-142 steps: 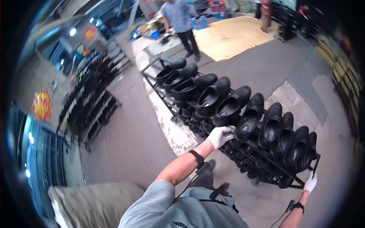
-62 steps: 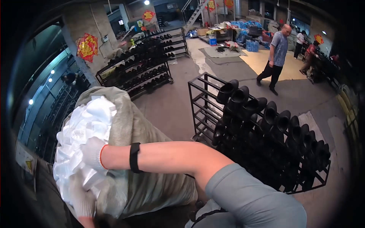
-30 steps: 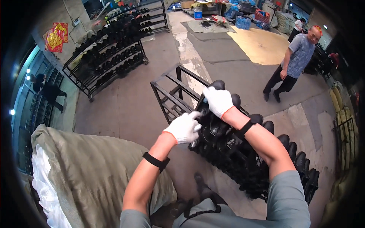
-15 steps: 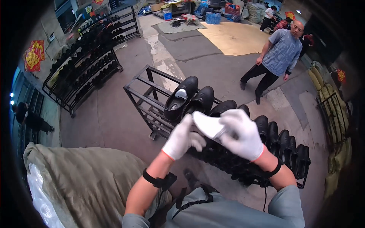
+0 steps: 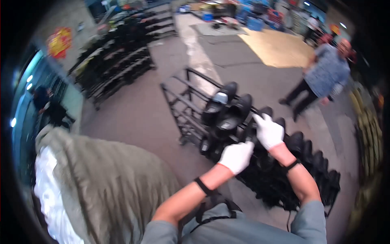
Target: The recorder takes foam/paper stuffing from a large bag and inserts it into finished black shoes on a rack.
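Note:
My left hand (image 5: 237,157), in a white glove, is closed at the near edge of a black shoe (image 5: 248,133) on the rack. My right hand (image 5: 269,132), gloved the same way, is at the far side of that shoe with its fingers bent; what they hold is hidden and blurred. The white curved piece seen earlier cannot be made out now. To the left, one black shoe (image 5: 211,112) has a white piece (image 5: 220,97) in its opening. Beside it another black shoe (image 5: 237,114) shows its insole.
The black metal rack (image 5: 174,103) carries several shoes running to the right. A large cloth-covered bundle (image 5: 105,171) stands at my left. Further shoe racks (image 5: 122,61) stand at the far left. A person in a patterned shirt (image 5: 327,71) stands beyond the rack, at right.
My view has swung left, so the scene shifts right. Both hands have come down among the shoes, and the white piece held between them is out of sight. The standing person's head is turned.

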Action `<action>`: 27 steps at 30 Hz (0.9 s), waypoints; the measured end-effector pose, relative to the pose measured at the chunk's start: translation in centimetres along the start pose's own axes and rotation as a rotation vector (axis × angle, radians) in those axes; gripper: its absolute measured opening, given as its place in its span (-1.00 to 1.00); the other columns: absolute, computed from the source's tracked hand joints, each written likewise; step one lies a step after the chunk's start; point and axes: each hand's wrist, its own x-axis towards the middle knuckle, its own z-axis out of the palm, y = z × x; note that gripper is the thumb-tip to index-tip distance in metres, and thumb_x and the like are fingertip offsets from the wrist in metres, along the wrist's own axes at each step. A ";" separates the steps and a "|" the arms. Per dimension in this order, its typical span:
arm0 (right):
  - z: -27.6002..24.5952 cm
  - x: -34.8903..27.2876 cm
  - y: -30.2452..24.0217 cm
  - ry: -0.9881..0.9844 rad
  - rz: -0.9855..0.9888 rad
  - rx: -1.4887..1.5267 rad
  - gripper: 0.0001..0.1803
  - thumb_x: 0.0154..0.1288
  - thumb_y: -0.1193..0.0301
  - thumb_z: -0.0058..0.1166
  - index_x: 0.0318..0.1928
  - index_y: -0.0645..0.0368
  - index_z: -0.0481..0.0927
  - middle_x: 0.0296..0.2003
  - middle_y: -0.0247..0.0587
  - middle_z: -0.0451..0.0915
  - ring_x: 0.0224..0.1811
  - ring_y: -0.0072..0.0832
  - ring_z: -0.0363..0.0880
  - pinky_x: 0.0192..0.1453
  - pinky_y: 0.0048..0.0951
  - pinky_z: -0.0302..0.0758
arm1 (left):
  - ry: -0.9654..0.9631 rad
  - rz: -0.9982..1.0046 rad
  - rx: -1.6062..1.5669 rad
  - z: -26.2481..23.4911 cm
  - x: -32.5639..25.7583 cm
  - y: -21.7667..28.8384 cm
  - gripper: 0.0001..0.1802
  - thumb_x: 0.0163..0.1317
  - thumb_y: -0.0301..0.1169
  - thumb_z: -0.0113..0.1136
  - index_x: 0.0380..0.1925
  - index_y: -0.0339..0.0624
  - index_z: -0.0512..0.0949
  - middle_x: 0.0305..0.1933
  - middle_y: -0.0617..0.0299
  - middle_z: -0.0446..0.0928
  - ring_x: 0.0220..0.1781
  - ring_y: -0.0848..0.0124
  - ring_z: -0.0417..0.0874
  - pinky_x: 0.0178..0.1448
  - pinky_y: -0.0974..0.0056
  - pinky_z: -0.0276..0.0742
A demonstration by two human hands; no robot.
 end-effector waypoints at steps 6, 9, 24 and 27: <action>-4.0 0.7 -2.6 -0.166 0.057 0.096 -0.22 0.30 0.44 0.34 0.55 0.01 0.49 0.45 0.13 0.51 0.40 0.07 0.65 0.36 -0.04 0.69 | 0.059 -0.032 -0.042 -9.3 -8.8 3.9 -0.41 0.45 -0.27 0.35 0.36 -0.30 0.42 -0.16 -0.15 0.69 -0.24 -0.09 0.82 -0.19 -0.09 0.76; -9.3 3.6 -13.6 0.014 -0.350 0.552 -0.36 0.32 0.50 0.28 0.44 0.17 0.61 0.36 0.12 0.59 0.31 0.04 0.69 0.37 -0.14 0.66 | 0.279 -0.187 0.197 -19.9 -17.2 6.8 -0.75 0.40 -0.31 0.35 -0.06 -0.20 0.59 -0.26 0.03 0.58 -0.28 0.08 0.79 -0.25 -0.02 0.69; -26.1 5.0 -74.0 -0.113 -1.071 0.349 -0.42 0.15 0.18 0.40 0.22 -0.01 0.79 0.20 0.16 0.75 0.29 0.10 0.74 0.36 -0.02 0.69 | 0.051 -0.995 1.320 -51.8 -58.6 -3.5 -0.13 0.18 -0.43 0.42 0.56 0.02 0.42 0.61 -0.09 0.39 0.61 -0.13 0.47 0.59 -0.24 0.49; -26.5 2.1 -73.6 -0.220 -0.992 0.441 -0.41 0.09 0.19 0.45 0.19 -0.03 0.82 0.13 0.13 0.78 0.27 0.03 0.77 0.32 -0.06 0.72 | -0.086 -1.017 1.180 -52.8 -60.3 -6.4 -0.11 0.19 -0.38 0.45 0.58 0.12 0.42 0.62 0.01 0.41 0.64 -0.04 0.47 0.57 -0.30 0.47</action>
